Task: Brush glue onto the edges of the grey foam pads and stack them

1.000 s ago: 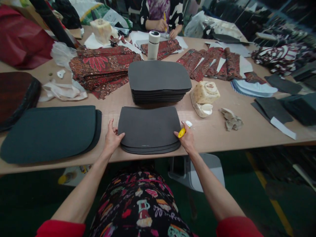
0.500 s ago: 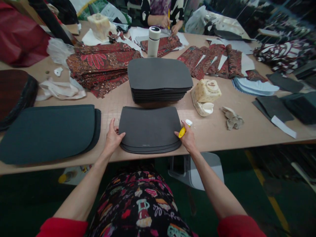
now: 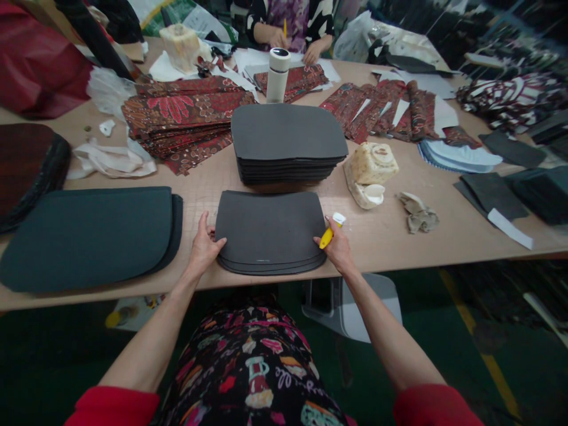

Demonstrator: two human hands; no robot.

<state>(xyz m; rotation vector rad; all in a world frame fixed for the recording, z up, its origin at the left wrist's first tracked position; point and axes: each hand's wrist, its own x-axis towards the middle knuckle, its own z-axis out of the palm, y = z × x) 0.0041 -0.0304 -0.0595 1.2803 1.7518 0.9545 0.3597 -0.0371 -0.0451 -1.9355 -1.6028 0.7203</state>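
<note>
A few dark grey curved sheets (image 3: 271,228) lie layered at the table's front edge, their lower rims fanned out in steps. My left hand (image 3: 206,242) grips their left side, thumb on top and fingers at the edge. On the opposite side my right hand (image 3: 338,247) is closed around a small yellow-handled brush (image 3: 327,238) with a white head, its thumb touching the sheets' right edge. Just behind stands a thick stack of similar grey sheets (image 3: 288,133).
To the left lie dark green panels (image 3: 89,236). A stained, cream-coloured container (image 3: 375,165) and a crumpled rag (image 3: 417,212) sit to the right. Behind the stack are a white bottle (image 3: 277,77) and patterned fabric pieces (image 3: 186,115). Across the table, a person's hands (image 3: 313,53) work with papers.
My hands and the grey sheets hold nearly the same place. Across the table, the other person's hands have moved apart, the one with the yellow tool shifting left.
</note>
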